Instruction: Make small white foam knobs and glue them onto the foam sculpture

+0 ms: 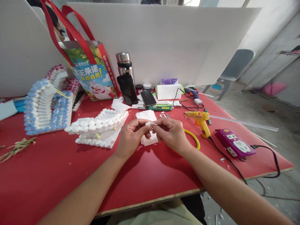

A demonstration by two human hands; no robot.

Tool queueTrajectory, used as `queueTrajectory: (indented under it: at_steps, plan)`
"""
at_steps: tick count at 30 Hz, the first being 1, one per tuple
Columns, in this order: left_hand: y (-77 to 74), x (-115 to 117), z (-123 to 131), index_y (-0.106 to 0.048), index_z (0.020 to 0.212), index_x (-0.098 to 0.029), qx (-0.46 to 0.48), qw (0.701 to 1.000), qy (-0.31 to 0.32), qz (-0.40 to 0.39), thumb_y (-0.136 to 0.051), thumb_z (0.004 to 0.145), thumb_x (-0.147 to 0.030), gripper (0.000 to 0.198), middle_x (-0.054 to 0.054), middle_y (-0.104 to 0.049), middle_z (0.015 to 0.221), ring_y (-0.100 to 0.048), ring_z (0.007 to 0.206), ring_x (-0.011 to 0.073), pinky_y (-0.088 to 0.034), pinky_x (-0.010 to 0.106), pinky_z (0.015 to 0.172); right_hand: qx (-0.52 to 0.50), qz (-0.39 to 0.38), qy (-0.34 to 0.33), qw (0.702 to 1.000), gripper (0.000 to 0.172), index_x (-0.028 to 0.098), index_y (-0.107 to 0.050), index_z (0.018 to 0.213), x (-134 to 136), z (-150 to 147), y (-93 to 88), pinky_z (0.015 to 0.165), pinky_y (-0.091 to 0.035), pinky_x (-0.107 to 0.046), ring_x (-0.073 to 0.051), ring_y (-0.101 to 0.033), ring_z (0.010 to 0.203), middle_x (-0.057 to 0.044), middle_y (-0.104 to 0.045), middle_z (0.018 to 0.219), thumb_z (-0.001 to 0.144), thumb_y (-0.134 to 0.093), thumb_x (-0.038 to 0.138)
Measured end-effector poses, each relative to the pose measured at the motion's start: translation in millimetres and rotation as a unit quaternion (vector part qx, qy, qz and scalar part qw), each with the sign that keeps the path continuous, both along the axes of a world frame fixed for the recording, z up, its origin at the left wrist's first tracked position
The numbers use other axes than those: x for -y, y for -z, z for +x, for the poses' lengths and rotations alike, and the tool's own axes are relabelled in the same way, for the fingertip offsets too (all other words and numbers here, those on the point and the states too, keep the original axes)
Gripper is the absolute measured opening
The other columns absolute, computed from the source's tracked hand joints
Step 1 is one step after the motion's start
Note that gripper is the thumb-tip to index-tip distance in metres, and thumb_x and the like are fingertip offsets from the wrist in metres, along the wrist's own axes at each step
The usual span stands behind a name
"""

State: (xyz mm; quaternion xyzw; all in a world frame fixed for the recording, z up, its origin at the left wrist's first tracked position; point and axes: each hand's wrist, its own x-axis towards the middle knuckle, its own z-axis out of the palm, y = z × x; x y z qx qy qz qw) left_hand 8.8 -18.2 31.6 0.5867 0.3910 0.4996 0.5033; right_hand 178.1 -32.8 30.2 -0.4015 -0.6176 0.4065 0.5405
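Between the fingertips of both hands is a small piece of white paper or tissue (pixel 150 123), partly hidden by the fingers. My left hand (pixel 132 134) pinches its left side, and my right hand (pixel 172 132) pinches its right side. Below and behind the hands lies a stack of white paper sheets (pixel 146 115) on the red table (pixel 140 175). Left of my left hand stands a white model (pixel 98 125) made of rows of rounded white tufts on white boards, with yellow sticks between the layers. A yellow ring (pixel 195 139) lies partly behind my right hand.
A yellow glue gun (pixel 199 120) with a long clear stick and a purple power strip (pixel 235 143) lie at right, their black cords trailing. Behind are phones (pixel 127 89), a steel flask (pixel 124 61), a green cutter (pixel 160 107) and a printed bag (pixel 93 75). A blue-and-white model (pixel 48 107) stands left.
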Motion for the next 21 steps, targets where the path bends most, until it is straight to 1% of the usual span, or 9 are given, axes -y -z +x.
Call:
queueTrajectory:
  at_steps: [4, 7, 11, 15, 18, 21]
  plan:
    - [1.3, -2.2, -3.8, -0.078, 0.105, -0.019, -0.015, 1.000, 0.011, 0.013, -0.076, 0.085, -0.034, 0.025, 0.001, -0.069, 0.066, -0.063, 0.059, 0.0138, -0.053, 0.028, 0.065, -0.008, -0.015, -0.018, 1.000, 0.024, 0.018, -0.063, 0.078, -0.2, 1.4, -1.7, 0.044, -0.042, -0.023, -0.009, -0.055, 0.044, 0.002, -0.060, 0.061, 0.091, -0.068, 0.037]
    - [2.6, -2.1, -4.1, -0.079, 0.100, -0.019, -0.022, 0.999, -0.001, 0.030, -0.077, 0.085, -0.034, 0.022, 0.001, -0.070, 0.069, -0.063, 0.060, 0.0138, -0.054, 0.029, 0.066, -0.012, -0.015, -0.028, 0.999, 0.024, 0.017, -0.063, 0.078, -1.3, 1.8, -0.3, 0.043, -0.042, -0.022, -0.008, -0.055, 0.043, 0.003, -0.060, 0.062, 0.092, -0.067, 0.036]
    - [3.2, 0.3, -1.5, -0.077, 0.096, -0.019, -0.032, 0.998, -0.025, 0.054, -0.076, 0.085, -0.033, 0.018, 0.001, -0.070, 0.073, -0.064, 0.062, 0.0132, -0.054, 0.028, 0.066, -0.003, -0.004, -0.045, 0.999, 0.021, 0.017, -0.066, 0.085, -2.5, 1.4, 1.2, 0.045, -0.043, -0.022, -0.008, -0.057, 0.045, 0.001, -0.063, 0.069, 0.094, -0.063, 0.036]
    - [3.5, 1.6, 0.3, -0.075, 0.093, -0.019, -0.057, 0.994, -0.058, 0.076, -0.075, 0.086, -0.031, 0.014, 0.000, -0.069, 0.072, -0.063, 0.060, 0.0124, -0.053, 0.026, 0.063, 0.012, 0.000, -0.053, 0.999, 0.022, 0.016, -0.066, 0.088, -1.8, 1.1, 0.2, 0.047, -0.045, -0.022, -0.008, -0.058, 0.048, 0.000, -0.064, 0.074, 0.095, -0.061, 0.036]
    - [3.5, 2.0, 0.2, -0.075, 0.089, -0.019, -0.077, 0.989, -0.081, 0.096, -0.076, 0.084, -0.031, 0.013, -0.001, -0.068, 0.071, -0.059, 0.055, 0.0103, -0.049, 0.024, 0.057, 0.029, 0.001, -0.064, 0.998, 0.019, 0.016, -0.066, 0.090, -0.8, 2.2, -0.7, 0.049, -0.047, -0.023, -0.009, -0.059, 0.050, -0.002, -0.066, 0.078, 0.095, -0.060, 0.034]
    - [2.8, 2.8, 0.0, -0.075, 0.089, -0.020, -0.082, 0.988, -0.084, 0.101, -0.077, 0.084, -0.031, 0.012, -0.002, -0.068, 0.071, -0.055, 0.054, 0.0091, -0.046, 0.023, 0.055, 0.050, 0.003, -0.071, 0.996, 0.019, 0.017, -0.065, 0.090, 0.2, 4.5, -2.3, 0.052, -0.048, -0.024, -0.009, -0.061, 0.052, -0.003, -0.068, 0.081, 0.096, -0.055, 0.031]
